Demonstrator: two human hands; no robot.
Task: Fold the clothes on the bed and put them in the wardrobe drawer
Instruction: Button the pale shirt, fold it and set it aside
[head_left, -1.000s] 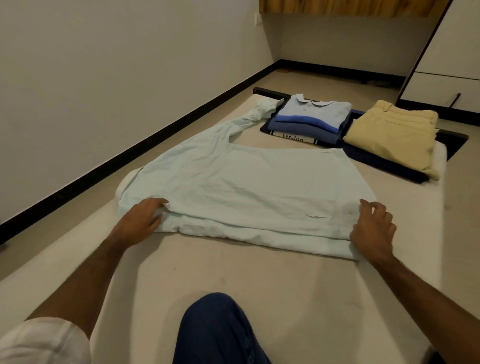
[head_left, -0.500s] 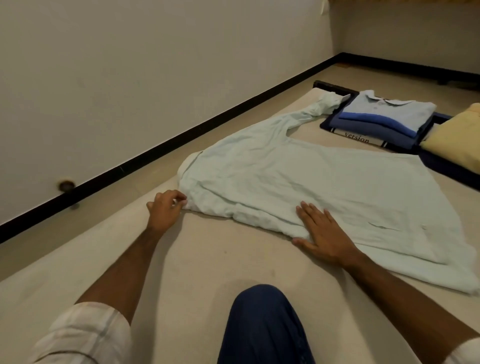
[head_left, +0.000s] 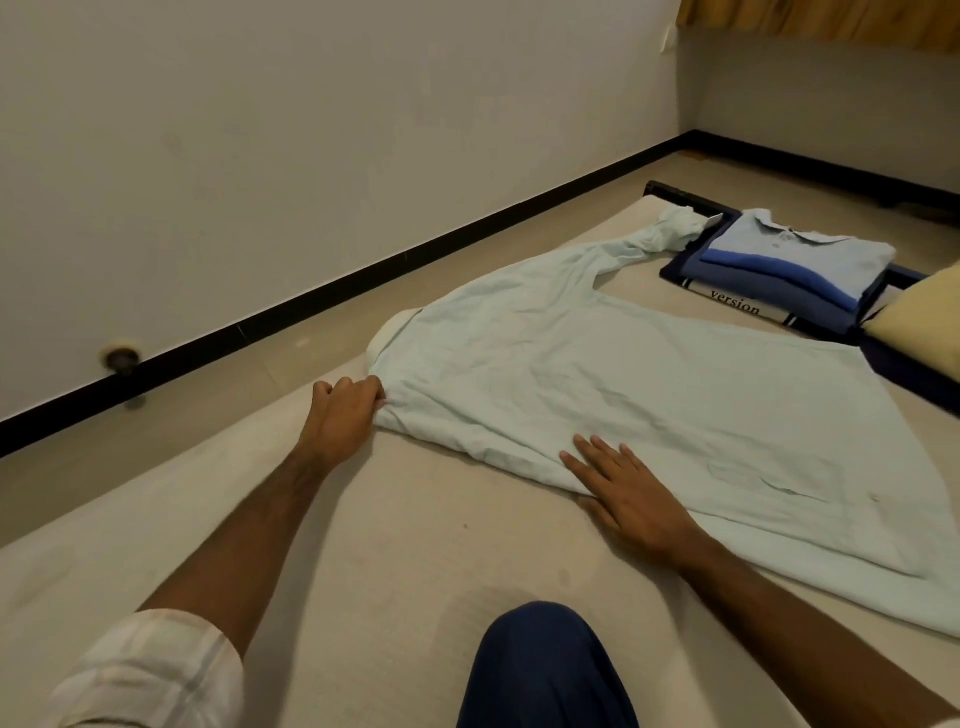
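Since a second ago our right hand (head_left: 631, 491) has slid from the shirt's right corner to the middle of its near edge, fingers straight and flat on the cloth. Our left hand (head_left: 343, 415) pinches the shirt's (head_left: 613, 384) left corner with curled fingers. We see the pale green shirt spread on the bed (head_left: 395, 561), its sleeve reaching the folded clothes (head_left: 789, 265) at the far edge.
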